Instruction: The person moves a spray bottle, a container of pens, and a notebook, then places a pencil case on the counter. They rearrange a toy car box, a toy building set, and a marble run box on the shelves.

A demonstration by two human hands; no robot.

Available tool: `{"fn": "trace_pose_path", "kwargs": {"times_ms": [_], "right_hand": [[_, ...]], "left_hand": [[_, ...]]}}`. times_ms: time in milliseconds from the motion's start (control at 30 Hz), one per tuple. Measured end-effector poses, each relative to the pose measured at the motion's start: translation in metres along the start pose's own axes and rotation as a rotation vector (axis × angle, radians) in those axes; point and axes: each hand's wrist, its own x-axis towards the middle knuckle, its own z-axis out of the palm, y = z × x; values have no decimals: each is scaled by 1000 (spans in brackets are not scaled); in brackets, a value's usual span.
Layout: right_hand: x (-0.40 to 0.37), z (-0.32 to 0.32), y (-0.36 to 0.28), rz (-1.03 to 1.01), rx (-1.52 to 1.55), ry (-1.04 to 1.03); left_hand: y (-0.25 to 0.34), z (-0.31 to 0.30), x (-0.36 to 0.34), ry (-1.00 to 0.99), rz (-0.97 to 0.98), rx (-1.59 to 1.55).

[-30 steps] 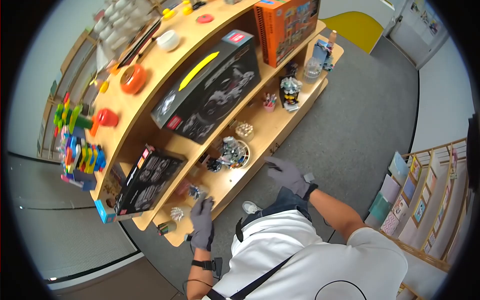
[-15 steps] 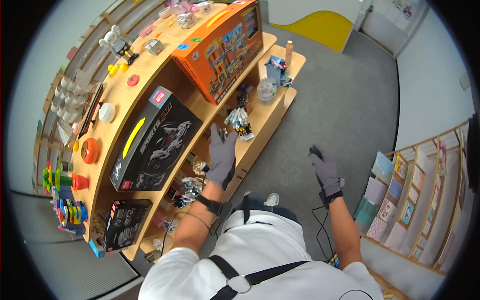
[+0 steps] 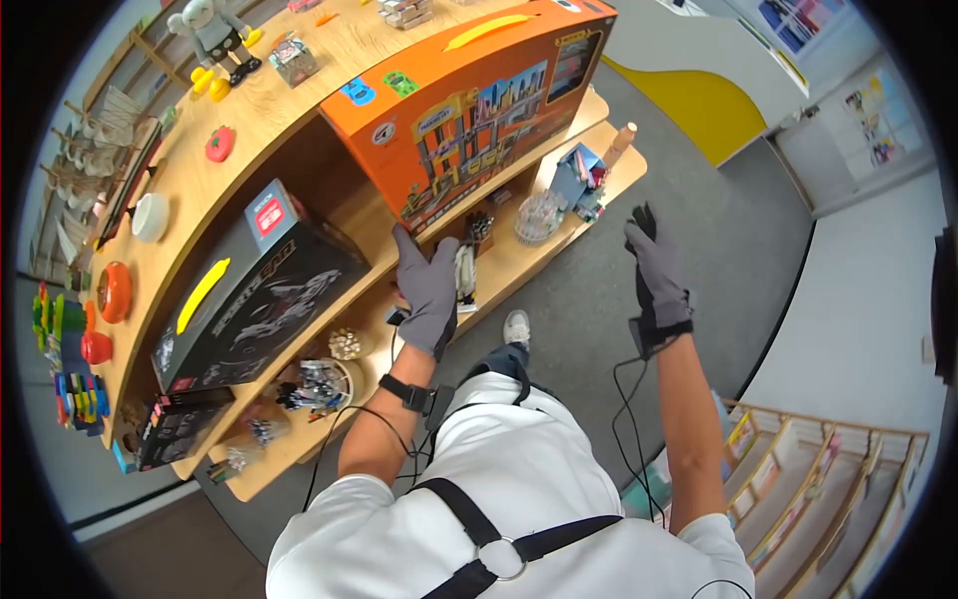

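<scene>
Head view: left hand (image 3: 429, 298) was at the lower left corner of the orange box (image 3: 479, 125), thumb and finger spread; contact could not be told. Box stood at the shelf unit's (image 3: 274, 112) front edge, toward its right end. Right hand (image 3: 660, 282), empty, was above the floor (image 3: 733, 225), fingers slightly parted.

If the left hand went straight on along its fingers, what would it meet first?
Probably the lower corner of the orange box, or the edge of the shelf under it. The left hand points there, but depth is unclear.
</scene>
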Motion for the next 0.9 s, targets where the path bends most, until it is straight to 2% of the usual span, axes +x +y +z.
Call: {"fn": "trace_pose_path", "kwargs": {"times_ms": [67,167,300,333,400,433,533,600,700,833,900], "right_hand": [[73,13,-14,-46,-7,-84],[153,43,-8,-81,-151,-101],[224,74,-5,-224,-173,-68],[239,79,-8,-328,-165,-132],[256,85,-17,-526,-148,-264],[266,86,-23,-529,-143,-289],[277,82,-39,-158,-519,-542],[286,79,-18,-197,-495,-568],[301,82,1,-298,-450,-598],[302,81,7,-272,-408,-634],[303,80,18,-296,-356,-629]], "left_hand": [[-6,21,9,44,-35,-74],[-29,14,24,181,168,31],[-9,16,44,191,206,162],[-8,14,50,210,206,168],[-10,10,57,146,79,248],[-12,10,61,118,14,282],[-3,10,67,140,-84,349],[-4,8,65,155,-132,393],[-28,13,61,278,149,314],[-56,13,64,395,233,519],[-52,15,62,400,198,528]]}}
